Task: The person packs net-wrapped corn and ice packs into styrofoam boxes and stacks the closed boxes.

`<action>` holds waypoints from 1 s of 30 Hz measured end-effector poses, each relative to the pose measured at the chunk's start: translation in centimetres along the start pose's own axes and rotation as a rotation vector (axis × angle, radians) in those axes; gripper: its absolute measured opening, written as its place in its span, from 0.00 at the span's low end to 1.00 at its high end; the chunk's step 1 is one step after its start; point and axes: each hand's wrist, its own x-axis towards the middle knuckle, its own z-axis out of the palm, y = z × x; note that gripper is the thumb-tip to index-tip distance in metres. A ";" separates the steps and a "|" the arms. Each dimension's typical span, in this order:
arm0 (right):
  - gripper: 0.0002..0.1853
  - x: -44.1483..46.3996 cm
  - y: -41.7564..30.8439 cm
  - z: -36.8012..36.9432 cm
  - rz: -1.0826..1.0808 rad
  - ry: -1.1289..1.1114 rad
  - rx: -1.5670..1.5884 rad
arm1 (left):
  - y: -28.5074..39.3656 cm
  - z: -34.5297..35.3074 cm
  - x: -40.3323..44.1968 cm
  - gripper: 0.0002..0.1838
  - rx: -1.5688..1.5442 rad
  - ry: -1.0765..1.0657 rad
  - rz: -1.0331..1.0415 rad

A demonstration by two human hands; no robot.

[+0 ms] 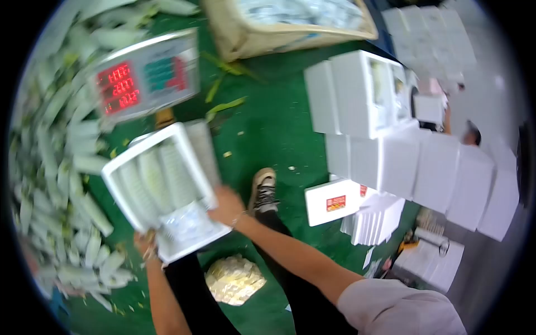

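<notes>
A white foam box [167, 254] is gripped between my hands, tilted, with its open top facing me. Inside lie several pale green ears that look like corn [153, 181], and beside them at the near end sit clear ice packs [187, 223]. My left hand [145, 243] is closed on the box's near left corner. On the right wall, my right hand [228, 206] holds the rim, its fingers partly hidden. Just beyond the box stands a digital scale [148, 75] with red figures; whether the box rests on its platform [202, 148], I cannot tell.
A heap of pale green ears [61, 167] covers the left side. At the top stands a large bin [290, 39] of ice packs. White foam boxes [357, 95] are stacked on the right near foam lids [335, 204]. A crumpled bag [234, 279] lies by my feet.
</notes>
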 end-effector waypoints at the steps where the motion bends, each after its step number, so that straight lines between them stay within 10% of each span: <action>1: 0.27 1.2 2.0 -0.3 0.103 -0.194 0.123 | 1.4 2.3 -2.1 0.16 0.377 0.042 0.214; 5: 0.18 -0.3 4.9 -4.7 0.138 -0.137 0.004 | 1.5 3.2 -6.6 0.15 0.976 0.029 0.703; 8: 0.19 -5.2 3.9 -17.8 0.105 -0.142 -0.080 | -1.8 6.5 -8.6 0.03 0.587 -0.092 0.783; 10: 0.20 -9.2 3.3 -27.6 0.207 -0.118 -0.175 | 1.5 11.2 -8.8 0.08 1.512 -0.602 1.240; 12: 0.18 -13.7 2.5 -37.8 0.334 -0.022 -0.199 | 3.9 27.8 -20.5 0.07 0.856 -0.466 0.502; 17: 0.32 -17.4 7.4 -55.2 0.378 0.496 -0.254 | 6.6 59.3 -28.4 0.06 0.531 -0.730 0.679; 21: 0.29 -20.7 6.6 -60.2 -0.267 1.190 -0.209 | 4.7 75.0 -28.2 0.09 0.481 -0.622 0.864; 23: 0.29 -24.0 7.7 -57.6 -0.244 0.968 0.336 | 3.5 80.7 -29.1 0.09 0.461 -0.557 0.928; 30: 0.25 -28.6 10.7 -45.3 0.212 0.486 0.560 | -4.5 86.1 -36.9 0.22 1.090 -0.393 0.556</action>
